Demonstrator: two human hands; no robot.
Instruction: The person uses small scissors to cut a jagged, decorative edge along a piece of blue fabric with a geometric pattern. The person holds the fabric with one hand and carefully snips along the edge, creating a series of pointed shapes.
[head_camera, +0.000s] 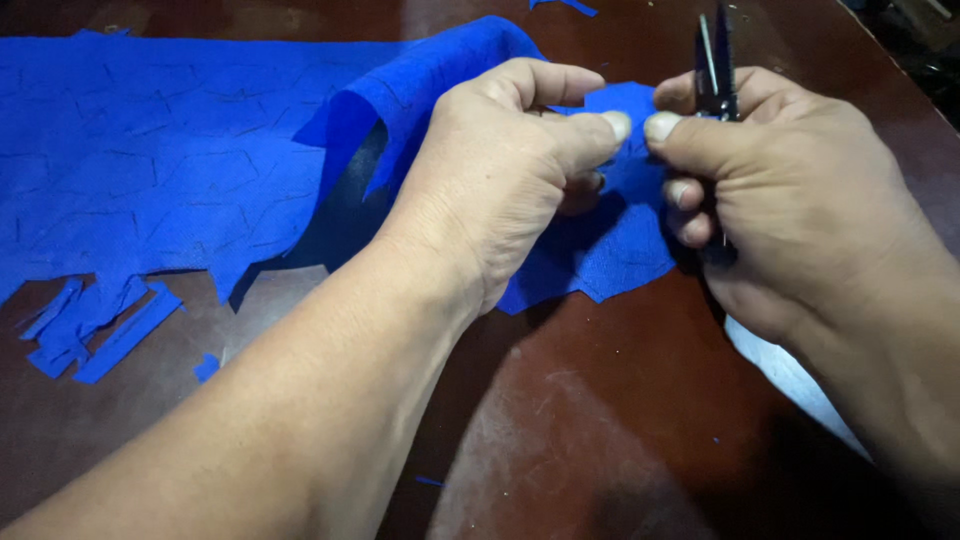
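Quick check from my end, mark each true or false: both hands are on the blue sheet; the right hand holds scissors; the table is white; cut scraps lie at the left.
1. Both hands pinch the blue sheet. True: left hand and right hand meet at its raised edge.
2. The right hand holds scissors. True: dark blades stick up from its grip.
3. The table is white. False: it is dark reddish brown.
4. Blue scraps lie at the left. True.
5. The sheet lies fully flat. False: its right part is lifted and folded.

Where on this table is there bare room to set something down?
Bare brown table lies between the two forearms, below the blue fabric sheet. Crowded: fabric covers the upper left, blue scraps lie at its lower edge, and both hands fill the centre.
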